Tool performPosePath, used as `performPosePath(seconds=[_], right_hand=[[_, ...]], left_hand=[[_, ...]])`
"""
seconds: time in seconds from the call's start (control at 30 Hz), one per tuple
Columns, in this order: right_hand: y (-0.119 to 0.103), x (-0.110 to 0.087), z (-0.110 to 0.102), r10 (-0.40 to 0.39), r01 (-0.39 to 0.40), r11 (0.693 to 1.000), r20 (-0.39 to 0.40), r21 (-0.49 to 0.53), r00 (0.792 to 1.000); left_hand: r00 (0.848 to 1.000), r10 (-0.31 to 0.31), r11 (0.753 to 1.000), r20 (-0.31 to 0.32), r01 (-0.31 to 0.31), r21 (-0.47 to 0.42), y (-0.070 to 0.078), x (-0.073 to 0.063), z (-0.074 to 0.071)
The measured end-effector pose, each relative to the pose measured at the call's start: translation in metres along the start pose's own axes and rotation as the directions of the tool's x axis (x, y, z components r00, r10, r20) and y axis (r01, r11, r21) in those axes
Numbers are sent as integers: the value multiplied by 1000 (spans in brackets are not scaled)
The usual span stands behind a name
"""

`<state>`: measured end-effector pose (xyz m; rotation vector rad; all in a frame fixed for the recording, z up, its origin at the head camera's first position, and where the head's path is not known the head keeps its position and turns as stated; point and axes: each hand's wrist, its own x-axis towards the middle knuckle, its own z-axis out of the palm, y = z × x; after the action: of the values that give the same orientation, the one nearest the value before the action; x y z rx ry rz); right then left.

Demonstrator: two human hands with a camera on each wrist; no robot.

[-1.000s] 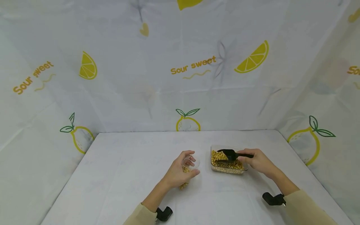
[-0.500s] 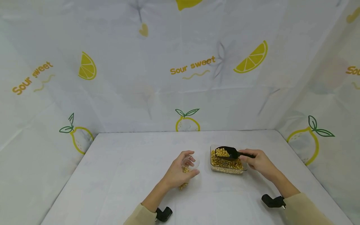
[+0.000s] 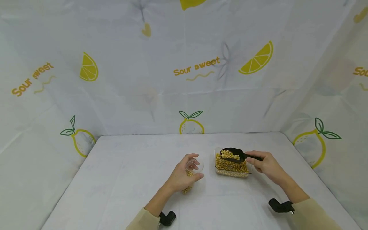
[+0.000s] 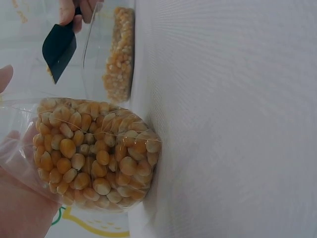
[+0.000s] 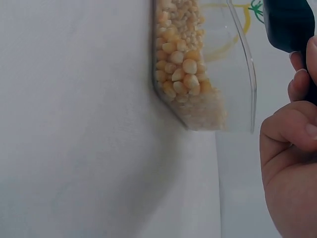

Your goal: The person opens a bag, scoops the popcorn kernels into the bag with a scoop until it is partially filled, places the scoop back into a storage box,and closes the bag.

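My left hand (image 3: 182,175) holds a clear plastic bag (image 4: 99,153), thumb and fingers round its spread mouth. Yellow corn kernels fill the bag's lower part, which sits at the tabletop. In my right hand (image 3: 267,166) is the handle of a black scoop (image 3: 241,155), gripped between thumb and fingers. A heap of corn kernels (image 3: 228,154) lies in the scoop's bowl. Below it stands a clear rectangular container (image 5: 250,74) with more corn; the left wrist view shows a gap between scoop and container rim. The bag is partly hidden by my left hand in the head view.
A white cloth covers the table (image 3: 129,166). Behind it and at the sides hang white sheets (image 3: 129,105) printed with lemons. Black wrist-camera mounts (image 3: 167,218) stick out beside both sleeves.
The scoop has come up out of the corn in the container, levelled, and now carries kernels. My right hand has risen slightly with it. The left hand and bag have stayed put.
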<state>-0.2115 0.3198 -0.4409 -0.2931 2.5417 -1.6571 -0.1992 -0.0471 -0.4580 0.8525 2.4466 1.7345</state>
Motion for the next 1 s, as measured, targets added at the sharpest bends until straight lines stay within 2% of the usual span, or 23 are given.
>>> performPosePath(seconds=[0.23,0.57,0.9,1.0], right_hand=[[-12,-1,-1,-65,65,998,13,-22,998],[-35,-4,6,-159,160,987,57,0,986],[-54,-6,14,-156,159,987,59,-38,986],[-58,-6,16,-177,179,983,61,-44,982]], left_hand=[[1000,-8,1000,6,8,-5,0,1,0],[1000,1,1000,4,-1,5,1,1,-1],[1000,8,1000,1,-8,4,1,1,-1],[1000,9,1000,3,-9,2,1,1,-1]])
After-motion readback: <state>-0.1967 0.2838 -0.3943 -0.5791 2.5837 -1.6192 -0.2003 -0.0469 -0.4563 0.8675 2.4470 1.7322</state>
